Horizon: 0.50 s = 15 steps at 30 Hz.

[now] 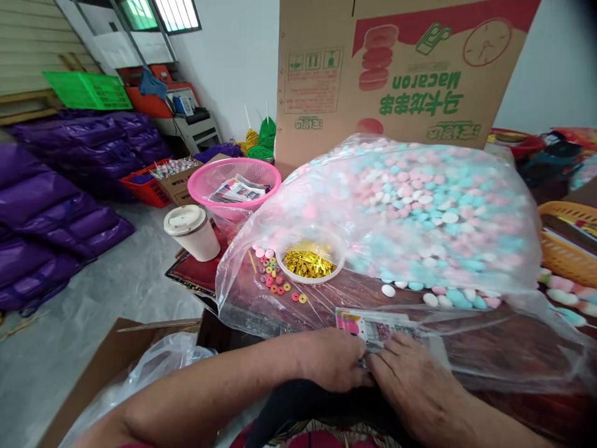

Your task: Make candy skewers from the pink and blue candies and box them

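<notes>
Small printed plastic packets (368, 325) lie at the near table edge, partly under my fingers. My left hand (333, 358) is closed at their near edge, thumb and fingers pressed together. Right beside it, my right hand (413, 373) has bent fingers pressed onto the same packets. The fingertips of both hands nearly meet, and what lies between them is partly hidden. Just beyond is a large clear plastic bag (420, 193) full of pink, blue and white candies. A white bowl (308, 280) holds gold twist ties (308, 262); small ring candies (275, 283) lie loose beside it.
A lidded paper cup (198, 239) and a pink basket (200, 186) with packets stand at the left. Behind the candies rises a cardboard box (321, 81). An orange basket (564, 261) is at the right. Below left sits an open carton (102, 348); purple bundles (51, 218) are farther off.
</notes>
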Tool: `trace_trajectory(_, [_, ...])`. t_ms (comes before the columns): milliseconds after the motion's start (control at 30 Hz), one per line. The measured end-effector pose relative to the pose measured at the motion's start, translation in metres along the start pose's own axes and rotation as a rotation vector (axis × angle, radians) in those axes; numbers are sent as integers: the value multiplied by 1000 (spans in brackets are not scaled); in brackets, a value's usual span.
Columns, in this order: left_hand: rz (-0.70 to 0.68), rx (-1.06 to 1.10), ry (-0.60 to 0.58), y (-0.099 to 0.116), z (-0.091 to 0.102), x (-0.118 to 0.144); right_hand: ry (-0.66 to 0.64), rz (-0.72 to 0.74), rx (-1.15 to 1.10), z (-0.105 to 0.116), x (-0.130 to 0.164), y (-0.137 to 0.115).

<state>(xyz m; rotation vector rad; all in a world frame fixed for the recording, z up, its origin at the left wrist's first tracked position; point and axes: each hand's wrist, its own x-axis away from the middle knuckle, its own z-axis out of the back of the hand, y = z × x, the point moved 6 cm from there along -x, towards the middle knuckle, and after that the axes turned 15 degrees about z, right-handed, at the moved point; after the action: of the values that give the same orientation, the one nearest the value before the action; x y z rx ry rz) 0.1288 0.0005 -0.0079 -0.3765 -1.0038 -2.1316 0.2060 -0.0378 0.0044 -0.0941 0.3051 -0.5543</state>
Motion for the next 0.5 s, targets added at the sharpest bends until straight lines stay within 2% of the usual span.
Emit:
trace_trajectory(67, [-30,-307,248,0,7,14,-38,-303,-506,-17,-2,6])
trace_trajectory(133, [-141,-445,473,1,11,32,-76,-633,-1078,-37,-2,3])
trace_trajectory(200, [-243,-439,661,-5,12,50,-113,-812,-1474,-44,-9,-4])
trace_trajectory(233, [-250,-380,727,-12,13,56,-148,-820,-1542,-42,-15,-2])
trace_trajectory(267, [-232,-277,776,-22,14,61,-184,-772,-1525,-36,-24,4])
trace_trajectory(333, [-104,77,844,-49,18,68,-190,-602,-1295,-16,-48,30])
trace_trajectory(400, [118,578,872,-82,17,70,-51,-438,-967,8,-79,65])
trace_trajectory(433, [229,834,854,-97,11,68,-9,-376,-790,16,-96,81])
trace_trajectory(500, [411,1272,759,-112,-4,63,2,-271,-532,18,-127,105])
